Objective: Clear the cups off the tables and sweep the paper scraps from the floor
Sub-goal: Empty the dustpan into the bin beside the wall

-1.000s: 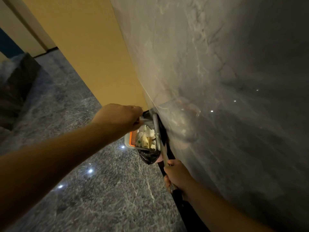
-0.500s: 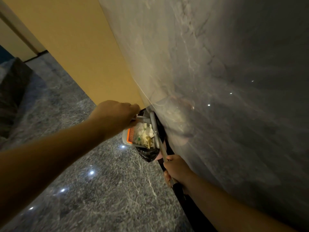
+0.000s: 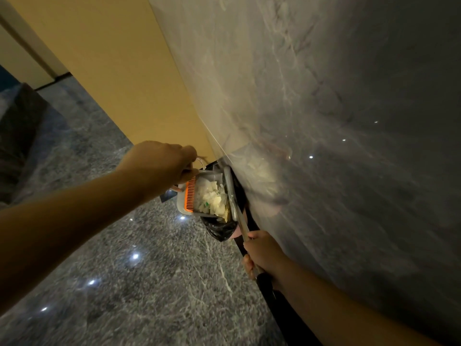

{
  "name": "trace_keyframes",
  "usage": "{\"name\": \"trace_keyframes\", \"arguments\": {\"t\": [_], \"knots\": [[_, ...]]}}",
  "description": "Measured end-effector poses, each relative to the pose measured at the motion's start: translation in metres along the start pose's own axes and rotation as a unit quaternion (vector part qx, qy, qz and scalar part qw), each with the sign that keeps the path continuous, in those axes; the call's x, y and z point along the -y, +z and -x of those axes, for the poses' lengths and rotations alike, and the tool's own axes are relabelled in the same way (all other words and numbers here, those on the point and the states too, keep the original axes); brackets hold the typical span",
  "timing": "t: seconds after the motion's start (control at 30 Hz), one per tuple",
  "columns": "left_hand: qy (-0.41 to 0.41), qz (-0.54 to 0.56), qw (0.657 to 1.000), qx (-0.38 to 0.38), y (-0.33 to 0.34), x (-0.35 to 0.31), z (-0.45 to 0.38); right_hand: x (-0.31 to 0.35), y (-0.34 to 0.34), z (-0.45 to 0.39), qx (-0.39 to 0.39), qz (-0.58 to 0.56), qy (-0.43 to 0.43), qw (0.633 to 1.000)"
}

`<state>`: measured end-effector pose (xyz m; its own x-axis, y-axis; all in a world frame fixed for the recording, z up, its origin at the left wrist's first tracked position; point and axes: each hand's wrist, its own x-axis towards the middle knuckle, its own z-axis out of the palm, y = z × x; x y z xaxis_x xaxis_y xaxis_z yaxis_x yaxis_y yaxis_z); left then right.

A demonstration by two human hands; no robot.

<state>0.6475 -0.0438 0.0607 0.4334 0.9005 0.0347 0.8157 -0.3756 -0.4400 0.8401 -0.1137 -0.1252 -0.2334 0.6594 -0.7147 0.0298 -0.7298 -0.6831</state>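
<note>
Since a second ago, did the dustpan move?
Yes, slightly. The dustpan has risen and tipped further, its orange-comb edge drawing away from the marble wall corner, above the black bag.

Your left hand [image 3: 159,166] sits left of the dustpan [image 3: 199,196], which holds the paper scraps [image 3: 212,201]. The bin bag [image 3: 219,229] lies just below the dustpan, against the wall [image 3: 324,121] on the right. Your right hand [image 3: 262,255] is lower, around the handle [image 3: 239,221], above the floor [image 3: 124,283].
</note>
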Motion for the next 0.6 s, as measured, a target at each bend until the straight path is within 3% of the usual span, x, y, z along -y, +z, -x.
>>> {"name": "trace_keyframes", "arguments": {"t": [0.17,0.5,0.6], "knots": [[0.038,-0.020,0.999,0.027,0.001,-0.004,0.006,0.002,0.002,-0.003,-0.004,0.002,-0.005,1.000],[-0.021,0.012,1.000,0.018,-0.016,0.007,0.002,0.007,0.003,0.003,0.000,-0.010,-0.032,0.999],[0.016,-0.018,0.999,0.046,-0.013,0.000,0.002,0.009,0.005,0.004,-0.004,-0.024,-0.029,0.999]]}}
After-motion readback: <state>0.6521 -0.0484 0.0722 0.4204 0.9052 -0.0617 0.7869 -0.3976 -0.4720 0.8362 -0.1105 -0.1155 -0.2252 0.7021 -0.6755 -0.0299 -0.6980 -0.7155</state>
